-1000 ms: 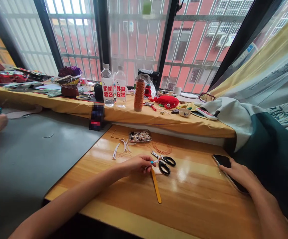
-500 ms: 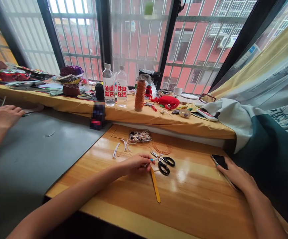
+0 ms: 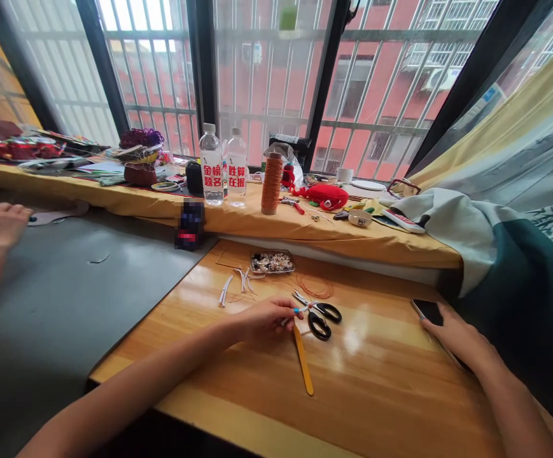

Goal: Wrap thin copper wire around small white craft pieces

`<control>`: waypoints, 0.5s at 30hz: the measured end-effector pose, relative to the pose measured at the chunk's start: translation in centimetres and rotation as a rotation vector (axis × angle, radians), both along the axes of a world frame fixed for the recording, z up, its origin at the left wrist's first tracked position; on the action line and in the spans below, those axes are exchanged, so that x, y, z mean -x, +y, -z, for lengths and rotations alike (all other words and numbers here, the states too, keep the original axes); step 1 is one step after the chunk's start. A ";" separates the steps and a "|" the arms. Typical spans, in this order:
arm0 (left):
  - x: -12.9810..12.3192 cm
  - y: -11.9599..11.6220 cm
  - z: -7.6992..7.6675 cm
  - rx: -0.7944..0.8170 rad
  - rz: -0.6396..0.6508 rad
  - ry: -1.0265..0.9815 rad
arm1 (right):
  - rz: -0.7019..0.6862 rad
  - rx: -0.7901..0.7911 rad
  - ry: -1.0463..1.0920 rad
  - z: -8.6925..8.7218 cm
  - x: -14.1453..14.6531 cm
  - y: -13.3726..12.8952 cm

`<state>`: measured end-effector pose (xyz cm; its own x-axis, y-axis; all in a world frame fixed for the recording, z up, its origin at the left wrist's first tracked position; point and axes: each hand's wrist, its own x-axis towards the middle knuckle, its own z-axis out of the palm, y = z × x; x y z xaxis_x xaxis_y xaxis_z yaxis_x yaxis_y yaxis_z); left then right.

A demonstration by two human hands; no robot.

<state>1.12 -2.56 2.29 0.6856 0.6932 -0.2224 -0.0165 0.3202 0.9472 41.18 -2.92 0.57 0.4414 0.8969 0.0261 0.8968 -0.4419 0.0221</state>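
My left hand [image 3: 272, 319] is closed in a pinch on a thin white strip [image 3: 307, 308], its end sticking out past the fingertips. Just right of the fingers lie black-handled scissors [image 3: 320, 326], partly behind the strip. A flat yellow stick [image 3: 303, 364] rests on the wooden table, its upper end close under the same hand. Over on the right, my right hand [image 3: 460, 337] is wrapped round a smartphone [image 3: 427, 310] lying on the table; its screen is dark and the hand covers most of it.
Behind my left hand are loose white strips [image 3: 225, 291], a coil of orange thread [image 3: 321, 287] and a clear box of beads [image 3: 272, 261]. Bottles [image 3: 212, 172] and a thread spool [image 3: 271, 184] stand on the cloth-covered sill. At left, another person's hand [image 3: 0, 224] is above a grey mat [image 3: 128, 254].
The view has shifted slightly, so everything sits a little further right. The other person's hand has moved left. My hands keep the same holds on the strip and the smartphone.
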 end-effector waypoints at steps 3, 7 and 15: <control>0.0 0.2 0.2 0.009 -0.002 -0.023 | -0.014 -0.010 0.015 -0.5 0.6 -0.3; 0.0 0.5 0.6 0.020 -0.032 -0.035 | 0.012 0.035 0.006 -1.6 1.3 -0.9; -0.1 0.7 1.3 0.033 -0.227 -0.256 | 0.006 0.110 -0.024 -2.1 1.7 -0.7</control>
<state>1.23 -1.90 0.95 0.5509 0.8299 -0.0880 -0.3266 0.3114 0.8924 39.51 -3.59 2.62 0.4468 0.8925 -0.0612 0.8929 -0.4407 0.0921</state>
